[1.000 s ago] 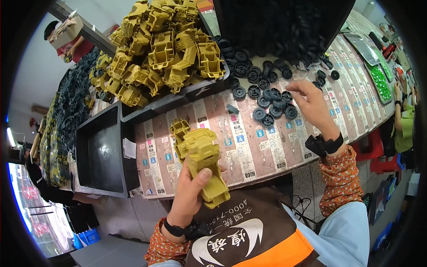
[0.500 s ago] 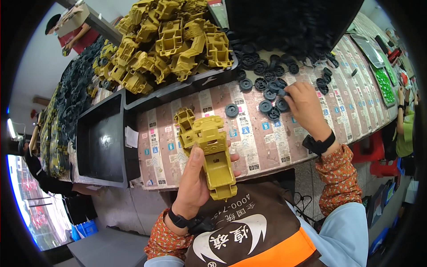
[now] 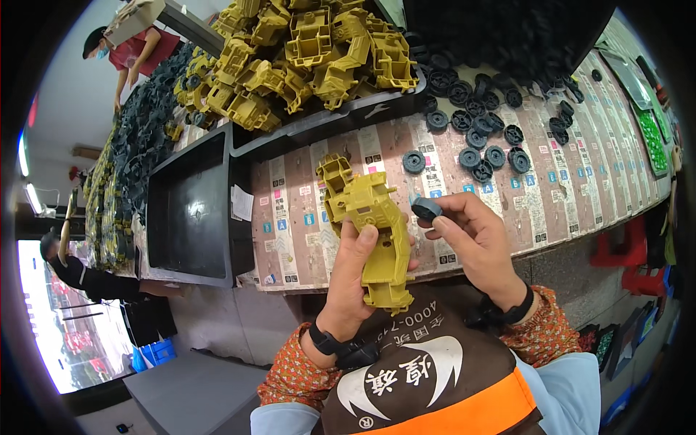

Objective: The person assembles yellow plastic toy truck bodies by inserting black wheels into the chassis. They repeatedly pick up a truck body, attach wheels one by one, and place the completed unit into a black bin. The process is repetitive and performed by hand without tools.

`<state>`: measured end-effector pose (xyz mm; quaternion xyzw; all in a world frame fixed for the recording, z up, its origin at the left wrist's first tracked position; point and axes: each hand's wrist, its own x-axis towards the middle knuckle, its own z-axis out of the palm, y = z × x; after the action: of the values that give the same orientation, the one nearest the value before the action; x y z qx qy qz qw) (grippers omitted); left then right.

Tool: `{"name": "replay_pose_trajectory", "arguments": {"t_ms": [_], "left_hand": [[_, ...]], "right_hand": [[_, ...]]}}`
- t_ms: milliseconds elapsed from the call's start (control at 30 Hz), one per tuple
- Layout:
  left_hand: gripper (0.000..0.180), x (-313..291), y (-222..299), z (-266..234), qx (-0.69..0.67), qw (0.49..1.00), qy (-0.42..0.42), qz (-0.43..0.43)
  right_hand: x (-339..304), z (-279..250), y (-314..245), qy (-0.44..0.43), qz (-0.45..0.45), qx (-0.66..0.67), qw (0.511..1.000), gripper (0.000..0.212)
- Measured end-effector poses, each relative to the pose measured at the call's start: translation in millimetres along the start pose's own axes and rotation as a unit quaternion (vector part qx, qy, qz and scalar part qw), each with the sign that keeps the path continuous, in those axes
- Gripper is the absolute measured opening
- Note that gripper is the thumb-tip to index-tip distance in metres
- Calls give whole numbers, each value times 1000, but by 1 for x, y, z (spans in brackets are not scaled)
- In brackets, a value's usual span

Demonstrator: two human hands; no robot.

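Note:
My left hand [image 3: 353, 272] is closed around a mustard-yellow plastic toy vehicle body [image 3: 388, 264], held above the table's front edge with the thumb across its side. A second yellow piece [image 3: 333, 174] shows just beyond it; whether it is joined on or held along with it I cannot tell. Between thumb and fingers of my right hand [image 3: 475, 243] is a small dark toy wheel [image 3: 426, 209], a short gap to the right of the body. Several loose dark wheels [image 3: 494, 157] lie farther up the table, with one wheel [image 3: 414, 162] apart from them.
A black crate [image 3: 326, 123] heaped with yellow bodies stands at the back, beside a bare black tray [image 3: 192, 210] on the left. A dark bin [image 3: 500, 36] rises behind the wheels. Green trays [image 3: 649, 134] sit far right. Another person [image 3: 138, 54] works far left.
My right hand has picked a wheel from the pile and brought it toward the toy body. My left hand has turned the body slightly. The view has shifted, and the far-left person appears more fully.

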<state>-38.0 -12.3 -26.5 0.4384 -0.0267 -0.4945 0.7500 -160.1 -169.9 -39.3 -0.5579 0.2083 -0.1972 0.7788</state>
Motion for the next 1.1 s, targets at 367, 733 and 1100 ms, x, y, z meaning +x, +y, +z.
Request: {"name": "replay_pose_trajectory", "arguments": {"t_ms": [367,733,1100], "left_hand": [[70,-8,-13,-3,49,999,-17,10],[75,-5,-23,-8,263,958,-53,106],[78,-5,-25,-14,330,936,-101,74]], "right_hand": [[10,18,16,23,5,63,998,20],[-5,24,19,36,-126,-158,979,29],[-8,15,22,14,-237,-300,924,40]]}}
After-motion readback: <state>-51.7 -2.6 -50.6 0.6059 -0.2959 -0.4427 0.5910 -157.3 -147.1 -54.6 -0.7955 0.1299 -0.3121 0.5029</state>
